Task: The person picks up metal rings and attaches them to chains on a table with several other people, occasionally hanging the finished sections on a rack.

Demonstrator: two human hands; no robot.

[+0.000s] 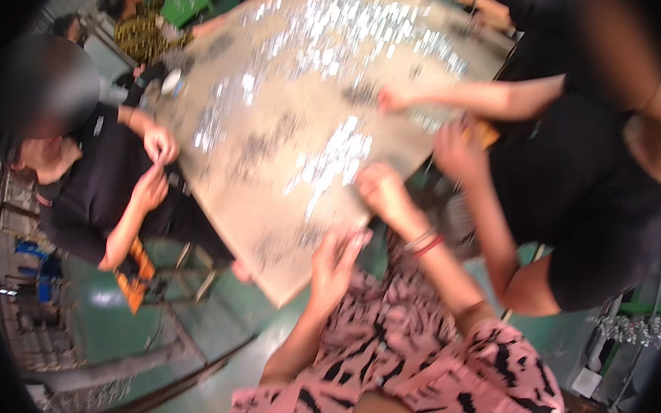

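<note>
My left hand [334,263] is at the near edge of the table, its fingers bent together in a pinch; whatever they hold is too small and blurred to name. My right hand [385,194], with red and pale bands on the wrist, is just beyond it to the right. Its fingers are curled down beside a pile of shiny silver metal pieces [335,157], and what lies in them is hidden. Small dark pieces [261,245] are scattered on the tan tabletop [274,282] to the left of my left hand.
A larger spread of shiny metal pieces [349,23] covers the far table. On the right, a person in black [572,192] reaches one hand [396,99] over the tabletop. Another person [117,178] at the left edge holds both hands together. An orange stool [132,283] stands there.
</note>
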